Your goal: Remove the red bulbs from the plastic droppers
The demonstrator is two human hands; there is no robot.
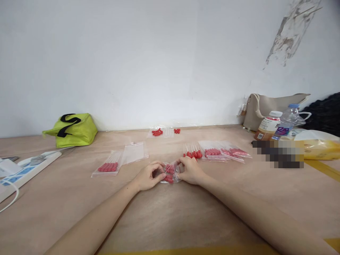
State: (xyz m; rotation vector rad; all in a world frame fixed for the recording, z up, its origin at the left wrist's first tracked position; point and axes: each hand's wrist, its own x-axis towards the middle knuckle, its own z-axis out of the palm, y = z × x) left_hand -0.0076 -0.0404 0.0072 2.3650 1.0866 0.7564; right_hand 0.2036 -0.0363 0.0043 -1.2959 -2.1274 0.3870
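Between my two hands, low over the middle of the table, is a small clear plastic bag (170, 174) with several red pieces inside. My left hand (148, 176) pinches its left edge between thumb and fingers. At the opposite edge, my right hand (191, 171) grips the plastic with bent fingers. Just beyond my right hand lie several thin white sticks with red tips (193, 153). To their right, filled clear bags (219, 153) overlap in a row. Left of my left hand are another filled bag (108, 166) and a flat clear bag (135, 153) with no red in it.
Red pieces (157, 132) lie on clear plastic near the wall. At left stand a lime-green bag (77, 131) and a power strip (29, 171) with cables. Bottles (269, 125), a beige bag (255, 111) and a yellow packet (321, 150) crowd the right side.
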